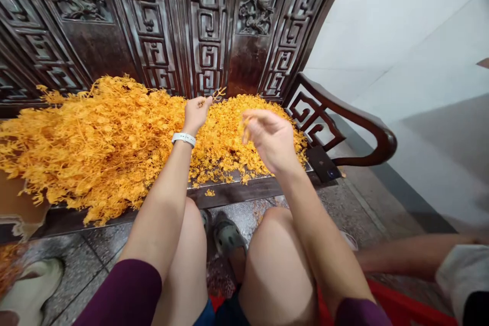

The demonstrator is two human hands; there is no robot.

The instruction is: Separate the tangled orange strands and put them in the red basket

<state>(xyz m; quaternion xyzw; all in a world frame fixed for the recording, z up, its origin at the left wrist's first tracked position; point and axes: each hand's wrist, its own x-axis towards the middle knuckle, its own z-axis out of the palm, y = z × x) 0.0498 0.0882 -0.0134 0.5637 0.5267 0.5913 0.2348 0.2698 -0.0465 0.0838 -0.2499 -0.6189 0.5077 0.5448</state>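
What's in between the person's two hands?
In the head view, small orange pieces fill the stretch between the left hand and the right hand. They lie heaped on the dark wooden bench.

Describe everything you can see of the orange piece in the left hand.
The orange piece is small and slender, yellow-orange, its free end branching into thin prongs that spread toward picture right. It looks like plastic, though that is uncertain. The left hand pinches its other end, partly hiding it, and holds it up above the orange heap, before the dark carved bench back.
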